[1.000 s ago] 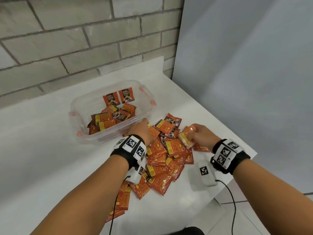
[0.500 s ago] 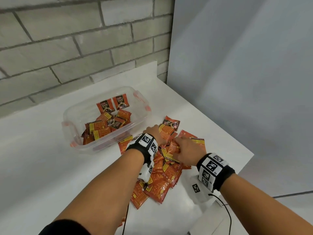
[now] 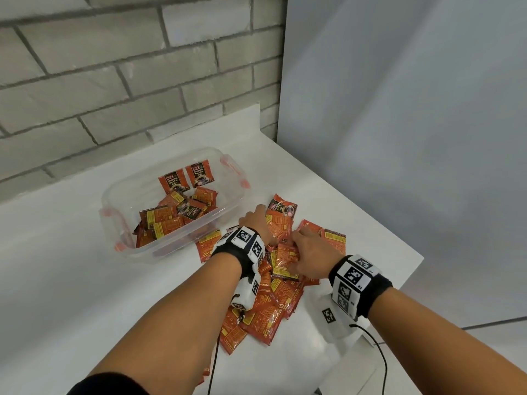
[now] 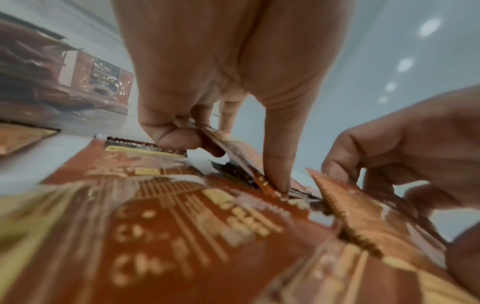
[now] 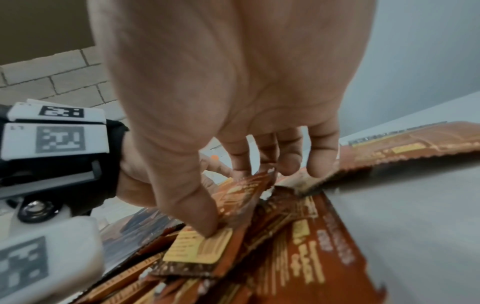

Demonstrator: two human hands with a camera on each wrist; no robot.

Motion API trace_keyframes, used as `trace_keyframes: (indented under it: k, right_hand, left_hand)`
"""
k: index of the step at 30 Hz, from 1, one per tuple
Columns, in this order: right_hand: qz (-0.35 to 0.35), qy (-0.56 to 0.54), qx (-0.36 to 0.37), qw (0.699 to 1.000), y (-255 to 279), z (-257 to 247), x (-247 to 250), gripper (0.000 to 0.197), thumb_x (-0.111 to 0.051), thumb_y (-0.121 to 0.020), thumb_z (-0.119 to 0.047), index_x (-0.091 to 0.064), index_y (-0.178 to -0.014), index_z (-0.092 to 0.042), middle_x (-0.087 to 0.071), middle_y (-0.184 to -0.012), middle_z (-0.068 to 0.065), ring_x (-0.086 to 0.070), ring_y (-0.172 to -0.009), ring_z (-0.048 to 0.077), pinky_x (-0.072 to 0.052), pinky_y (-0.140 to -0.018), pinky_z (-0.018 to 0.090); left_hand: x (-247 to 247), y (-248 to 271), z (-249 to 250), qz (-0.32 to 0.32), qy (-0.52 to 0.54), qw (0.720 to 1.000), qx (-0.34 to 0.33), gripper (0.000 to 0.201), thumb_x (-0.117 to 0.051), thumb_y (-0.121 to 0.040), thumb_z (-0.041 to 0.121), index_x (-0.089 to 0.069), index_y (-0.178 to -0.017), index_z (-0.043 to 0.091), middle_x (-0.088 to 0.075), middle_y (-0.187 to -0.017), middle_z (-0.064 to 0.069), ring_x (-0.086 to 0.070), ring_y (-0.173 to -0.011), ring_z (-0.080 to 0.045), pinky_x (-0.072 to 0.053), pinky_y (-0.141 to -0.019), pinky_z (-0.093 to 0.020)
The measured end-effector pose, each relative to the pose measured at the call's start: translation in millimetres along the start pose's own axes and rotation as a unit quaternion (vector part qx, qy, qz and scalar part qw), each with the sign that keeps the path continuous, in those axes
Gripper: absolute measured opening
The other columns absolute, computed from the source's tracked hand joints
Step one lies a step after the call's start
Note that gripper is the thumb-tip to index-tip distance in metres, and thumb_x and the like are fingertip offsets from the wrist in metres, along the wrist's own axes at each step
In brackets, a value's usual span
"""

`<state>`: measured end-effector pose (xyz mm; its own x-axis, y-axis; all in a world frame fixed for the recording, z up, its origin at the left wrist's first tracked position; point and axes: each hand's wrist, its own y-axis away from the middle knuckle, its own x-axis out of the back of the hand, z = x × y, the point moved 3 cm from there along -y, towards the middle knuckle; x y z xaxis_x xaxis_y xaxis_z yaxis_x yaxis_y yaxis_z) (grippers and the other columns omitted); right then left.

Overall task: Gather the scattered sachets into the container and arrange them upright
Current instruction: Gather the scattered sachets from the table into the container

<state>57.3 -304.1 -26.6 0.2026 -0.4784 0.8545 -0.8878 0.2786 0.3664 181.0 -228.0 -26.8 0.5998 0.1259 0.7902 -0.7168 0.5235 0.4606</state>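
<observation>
Orange sachets (image 3: 273, 306) lie heaped on a white table (image 3: 71, 280) beside a clear plastic container (image 3: 119, 192) holding more sachets, two upright. Left hand (image 3: 258, 223) pinches one sachet (image 4: 233, 152) from the heap; right hand (image 3: 309, 253) grips another sachet (image 5: 244, 193) between thumb and curled fingers

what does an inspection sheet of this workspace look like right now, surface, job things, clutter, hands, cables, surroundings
surface: white table, its corner at right.
job's things: clear container holds two sachets upright against its far wall, others lying loose; pile of sachets on the table beside it.
clutter: nothing seen.
grippers: left hand pinches a sachet between thumb and fingers; right hand is on the pile, thumb pressing a sachet, grip unclear.
cables: black cable runs from the right wrist unit, another under the left forearm.
surroundings: grey brick wall behind, plain panel at right.
</observation>
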Motion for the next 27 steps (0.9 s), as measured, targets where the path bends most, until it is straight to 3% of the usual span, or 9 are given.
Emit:
trace_keyframes:
  k: [5,12,15,19,21,23,25,27]
  right_hand:
    - [-0.006,0.0,-0.002,1.0,0.8,-2.5,-0.1,0.061,-0.073,-0.076,-0.031,-0.047,-0.129,-0.016,-0.042,-0.126,0.006,-0.041,-0.115,0.024,-0.043,-0.096,0.039]
    - [0.004,-0.067,0.009,0.998,7.2,-1.9,-1.1,0.041,-0.072,-0.077,-0.021,-0.048,-0.109,-0.015,-0.049,-0.108,0.006,-0.047,-0.099,0.022,-0.044,-0.081,0.035]
    - [-0.024,-0.117,0.011,0.993,13.4,-2.0,2.8,0.032,-0.063,-0.087,-0.017,-0.045,-0.113,-0.015,-0.06,-0.109,0.007,-0.059,-0.094,0.023,-0.051,-0.081,0.036]
    - [-0.025,-0.202,0.02,0.979,22.0,7.3,19.8,0.031,-0.06,-0.088,-0.013,-0.047,-0.116,-0.016,-0.062,-0.106,0.006,-0.063,-0.089,0.02,-0.054,-0.076,0.035]
    - [-0.006,-0.28,0.006,0.96,25.1,21.5,34.4,0.03,-0.061,-0.087,-0.009,-0.05,-0.115,-0.016,-0.062,-0.099,0.004,-0.063,-0.075,0.012,-0.052,-0.062,0.025]
    - [0.028,-0.316,-0.027,0.948,26.7,42.8,50.3,0.03,-0.062,-0.085,-0.003,-0.053,-0.11,-0.016,-0.063,-0.091,0.004,-0.06,-0.063,0.006,-0.048,-0.056,0.022]
    - [0.034,-0.326,-0.066,0.942,25.6,66.7,59.3,0.036,-0.061,-0.083,0.0,-0.054,-0.113,-0.018,-0.063,-0.094,0.006,-0.061,-0.068,0.01,-0.05,-0.059,0.023]
    - [0.007,-0.321,-0.094,0.942,25.0,82.2,60.1,0.041,-0.059,-0.083,0.002,-0.053,-0.117,-0.019,-0.06,-0.099,0.004,-0.061,-0.077,0.013,-0.055,-0.064,0.025]
  left_hand:
    - [0.2,-0.5,2.5,-0.024,0.017,0.999,-0.012,0.085,-0.079,-0.072,0.015,-0.03,-0.141,0.015,-0.052,-0.13,-0.013,-0.052,-0.118,-0.03,-0.046,-0.098,-0.042]
    - [3.6,-0.4,2.5,0.006,0.06,0.998,-0.009,0.063,-0.079,-0.072,0.019,-0.044,-0.123,0.008,-0.057,-0.12,-0.015,-0.057,-0.108,-0.03,-0.049,-0.093,-0.042]
    - [8.2,-2.7,0.4,0.013,0.068,0.997,-0.018,0.062,-0.075,-0.078,0.021,-0.041,-0.128,0.004,-0.054,-0.124,-0.015,-0.054,-0.113,-0.03,-0.047,-0.095,-0.038]
    - [13.0,-0.9,1.1,0.01,0.095,0.995,-0.021,0.06,-0.066,-0.085,0.023,-0.037,-0.135,0.005,-0.053,-0.127,-0.013,-0.052,-0.114,-0.028,-0.043,-0.088,-0.033]
    - [14.7,-1.7,6.0,0.016,0.105,0.994,-0.032,0.058,-0.065,-0.085,0.023,-0.039,-0.134,0.006,-0.054,-0.125,-0.012,-0.053,-0.111,-0.027,-0.043,-0.082,-0.031]
    - [15.0,-4.4,14.5,0.016,0.125,0.991,-0.045,0.053,-0.065,-0.084,0.021,-0.041,-0.13,0.008,-0.057,-0.119,-0.011,-0.055,-0.102,-0.025,-0.043,-0.077,-0.029]
    - [13.7,-8.5,25.1,0.01,0.141,0.988,-0.057,0.053,-0.065,-0.084,0.02,-0.04,-0.129,0.012,-0.059,-0.116,-0.01,-0.058,-0.096,-0.024,-0.049,-0.078,-0.031]
    - [11.1,-13.9,35.3,-0.005,0.142,0.988,-0.063,0.065,-0.066,-0.084,0.021,-0.033,-0.139,0.016,-0.056,-0.124,-0.012,-0.059,-0.103,-0.027,-0.051,-0.087,-0.035]
